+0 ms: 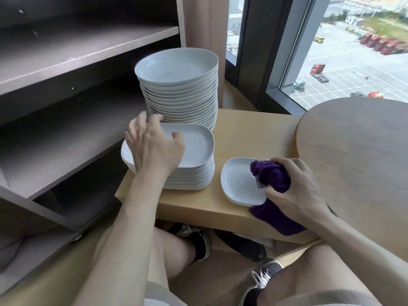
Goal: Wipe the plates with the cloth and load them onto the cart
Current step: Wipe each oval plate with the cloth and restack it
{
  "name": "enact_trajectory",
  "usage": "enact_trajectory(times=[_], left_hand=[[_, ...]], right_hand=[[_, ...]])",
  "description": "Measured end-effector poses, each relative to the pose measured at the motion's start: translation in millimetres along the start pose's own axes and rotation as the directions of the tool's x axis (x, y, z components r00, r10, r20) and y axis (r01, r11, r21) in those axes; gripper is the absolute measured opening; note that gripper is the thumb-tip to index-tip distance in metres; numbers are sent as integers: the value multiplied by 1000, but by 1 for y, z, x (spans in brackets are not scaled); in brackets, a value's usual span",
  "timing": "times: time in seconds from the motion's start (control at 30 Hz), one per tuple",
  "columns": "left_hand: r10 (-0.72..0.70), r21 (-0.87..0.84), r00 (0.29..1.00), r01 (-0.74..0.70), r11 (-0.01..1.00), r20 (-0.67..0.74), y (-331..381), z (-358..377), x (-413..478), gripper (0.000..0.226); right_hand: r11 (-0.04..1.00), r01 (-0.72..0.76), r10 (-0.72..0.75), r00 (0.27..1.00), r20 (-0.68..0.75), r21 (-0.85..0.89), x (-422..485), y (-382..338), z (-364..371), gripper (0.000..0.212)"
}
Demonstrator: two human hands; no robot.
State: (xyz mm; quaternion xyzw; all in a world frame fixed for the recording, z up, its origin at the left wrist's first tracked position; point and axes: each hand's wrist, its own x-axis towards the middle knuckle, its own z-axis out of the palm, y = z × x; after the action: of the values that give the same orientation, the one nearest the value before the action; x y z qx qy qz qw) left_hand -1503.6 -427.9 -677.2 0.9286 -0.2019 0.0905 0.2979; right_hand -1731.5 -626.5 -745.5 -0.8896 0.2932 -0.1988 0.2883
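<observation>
Two stacks of white plates stand on a low wooden bench: a tall stack at the back and a shorter stack in front of it. My left hand rests spread on the top plate of the shorter stack, fingers apart, its thumb on the plate's face. To the right a single white plate lies on the bench. My right hand is closed on a purple cloth pressed onto that plate's right side; the cloth's tail hangs over the bench's front edge.
A grey multi-shelf cart stands at the left, its shelves bare. A round wooden table is at the right. Windows lie behind. My knees and black shoes are below the bench.
</observation>
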Motion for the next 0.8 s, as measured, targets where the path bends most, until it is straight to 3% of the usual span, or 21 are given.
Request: enact_trajectory(times=[0.13, 0.27, 0.37, 0.53, 0.6, 0.67, 0.73, 0.8], left_hand=[[318, -12, 928, -321, 947, 194, 34, 20, -22, 55], [501, -230, 858, -468, 853, 115, 59, 31, -58, 42], [458, -287, 860, -391, 875, 226, 64, 42, -78, 37], [210, -21, 812, -237, 971, 545, 51, 60, -88, 59], [172, -2, 776, -215, 977, 607, 49, 64, -88, 59], [138, -17, 733, -171, 985, 666, 46, 66, -86, 64], [155, -62, 682, -159, 985, 715, 41, 67, -81, 70], [188, -122, 638, -146, 982, 747, 36, 66, -76, 78]], right_hand=[[1000, -4, 4, 1000, 17, -4, 0, -5, 3, 60], [1000, 23, -23, 1000, -6, 1, 3, -7, 1, 56], [999, 5, -3, 998, -63, 33, 11, -6, -6, 50], [997, -61, 67, 982, -177, 38, 26, 4, -25, 22], [995, -97, 98, 985, -140, 14, 26, 4, -28, 20], [994, -104, 104, 993, -55, 16, 23, 1, -29, 32], [988, -66, 59, 997, 58, 138, 22, -3, -36, 45], [887, -95, 37, 990, 134, 451, 26, -3, -48, 43]])
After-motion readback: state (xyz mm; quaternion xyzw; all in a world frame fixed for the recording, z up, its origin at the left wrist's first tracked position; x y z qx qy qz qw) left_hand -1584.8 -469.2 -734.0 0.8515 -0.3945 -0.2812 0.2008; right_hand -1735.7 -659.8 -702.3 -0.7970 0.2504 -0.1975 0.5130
